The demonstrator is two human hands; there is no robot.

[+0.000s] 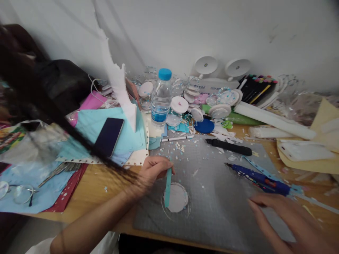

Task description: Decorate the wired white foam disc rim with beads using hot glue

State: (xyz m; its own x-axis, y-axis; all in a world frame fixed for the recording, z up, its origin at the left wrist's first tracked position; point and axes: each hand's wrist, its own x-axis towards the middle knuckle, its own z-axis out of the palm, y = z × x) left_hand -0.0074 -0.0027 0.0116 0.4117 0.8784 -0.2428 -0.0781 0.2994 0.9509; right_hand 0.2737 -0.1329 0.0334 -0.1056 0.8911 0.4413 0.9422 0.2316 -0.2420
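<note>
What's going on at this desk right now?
A person's left hand has a teal paper strip in its grip, with the strip's lower end over the left edge of a white disc on the grey cutting mat. The right hand is over the mat's right side, near a blue glue gun, with nothing visible in its grip.

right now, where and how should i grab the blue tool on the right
Probably best around the thick body of the blue tool, coming from the near side with the right hand, which is just below it. It lies on its side, its narrow dark tip pointing left, so I'd keep clear of that end.
</note>
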